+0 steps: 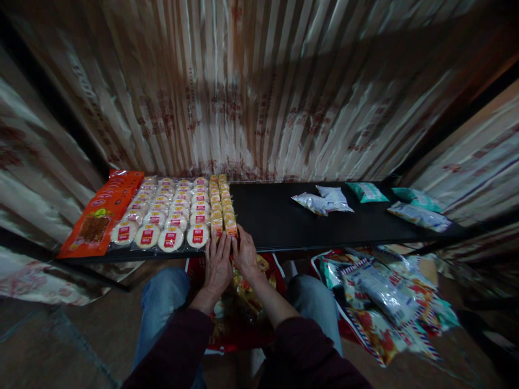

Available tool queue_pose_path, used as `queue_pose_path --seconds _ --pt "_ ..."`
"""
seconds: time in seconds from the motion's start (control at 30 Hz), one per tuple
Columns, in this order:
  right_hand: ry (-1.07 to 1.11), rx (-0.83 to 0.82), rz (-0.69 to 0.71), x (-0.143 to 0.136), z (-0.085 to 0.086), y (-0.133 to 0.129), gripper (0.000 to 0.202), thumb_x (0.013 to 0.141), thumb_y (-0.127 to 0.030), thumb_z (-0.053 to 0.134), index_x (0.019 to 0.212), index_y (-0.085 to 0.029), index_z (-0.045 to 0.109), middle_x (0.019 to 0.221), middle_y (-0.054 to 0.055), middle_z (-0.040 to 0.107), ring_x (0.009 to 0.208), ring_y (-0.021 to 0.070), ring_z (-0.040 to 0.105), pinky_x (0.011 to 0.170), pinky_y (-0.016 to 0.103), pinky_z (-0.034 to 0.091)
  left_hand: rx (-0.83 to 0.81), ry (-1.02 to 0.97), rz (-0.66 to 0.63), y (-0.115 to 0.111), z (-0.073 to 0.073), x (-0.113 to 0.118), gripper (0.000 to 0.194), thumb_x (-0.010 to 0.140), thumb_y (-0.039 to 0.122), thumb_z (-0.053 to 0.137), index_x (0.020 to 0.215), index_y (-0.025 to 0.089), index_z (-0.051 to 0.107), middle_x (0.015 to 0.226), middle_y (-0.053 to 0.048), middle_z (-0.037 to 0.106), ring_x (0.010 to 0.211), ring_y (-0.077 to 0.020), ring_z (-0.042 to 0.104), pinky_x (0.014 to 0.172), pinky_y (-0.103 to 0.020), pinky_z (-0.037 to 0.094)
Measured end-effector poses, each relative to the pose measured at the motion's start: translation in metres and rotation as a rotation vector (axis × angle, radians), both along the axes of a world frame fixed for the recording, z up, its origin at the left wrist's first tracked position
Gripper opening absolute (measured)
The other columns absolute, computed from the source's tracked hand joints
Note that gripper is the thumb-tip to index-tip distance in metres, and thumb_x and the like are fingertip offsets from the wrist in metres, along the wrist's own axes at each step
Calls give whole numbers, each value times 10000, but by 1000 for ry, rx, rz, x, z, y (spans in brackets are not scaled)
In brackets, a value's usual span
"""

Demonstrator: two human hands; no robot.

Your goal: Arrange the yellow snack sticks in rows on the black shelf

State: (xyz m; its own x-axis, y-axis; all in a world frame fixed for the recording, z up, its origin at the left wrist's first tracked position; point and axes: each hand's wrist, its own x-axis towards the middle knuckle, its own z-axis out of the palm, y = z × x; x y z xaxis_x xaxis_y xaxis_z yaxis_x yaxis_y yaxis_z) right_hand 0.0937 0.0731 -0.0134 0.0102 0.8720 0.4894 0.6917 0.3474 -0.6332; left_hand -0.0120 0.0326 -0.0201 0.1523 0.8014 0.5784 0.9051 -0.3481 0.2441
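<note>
Red labels on the round packs (197, 236), print too small to read; yellow packs (230, 222) beside them on the black shelf (267, 216), long axes front-to-back; my left hand (218, 266) and right hand (245, 255) touch their front ends, fingers slightly bent; can't tell if gripping.
</note>
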Motion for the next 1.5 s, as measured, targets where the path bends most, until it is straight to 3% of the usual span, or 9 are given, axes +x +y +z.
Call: queue_pose_path --seconds 0.27,0.67,1.5 --pt "-12 46 -44 -3 -1 -6 431 933 -324 351 1277 -115 503 1232 177 582 1170 268 500 1009 503 407 23 -33 -14 -2 -5 -1 553 812 27 395 1359 92 443 1443 -160 427 1449 -271 88 1109 -530 279" --pt "32 -3 -79 -4 7 -7 310 907 -287 401 1128 -147 566 1087 136 622 1034 243 538 937 440 445 31 -31 -18 2 -7 -3 560 831 47 385 1384 131 424 1442 -136 436 1447 -278 98 1105 -531 282" --pt "-34 -56 -119 -10 12 -3 363 907 -279 374 1190 -111 527 1119 158 630 1021 264 553 921 436 431 24 -55 -30 5 -8 -3 546 840 67 406 1384 115 420 1462 -151 403 1449 -269 89 1127 -522 244"
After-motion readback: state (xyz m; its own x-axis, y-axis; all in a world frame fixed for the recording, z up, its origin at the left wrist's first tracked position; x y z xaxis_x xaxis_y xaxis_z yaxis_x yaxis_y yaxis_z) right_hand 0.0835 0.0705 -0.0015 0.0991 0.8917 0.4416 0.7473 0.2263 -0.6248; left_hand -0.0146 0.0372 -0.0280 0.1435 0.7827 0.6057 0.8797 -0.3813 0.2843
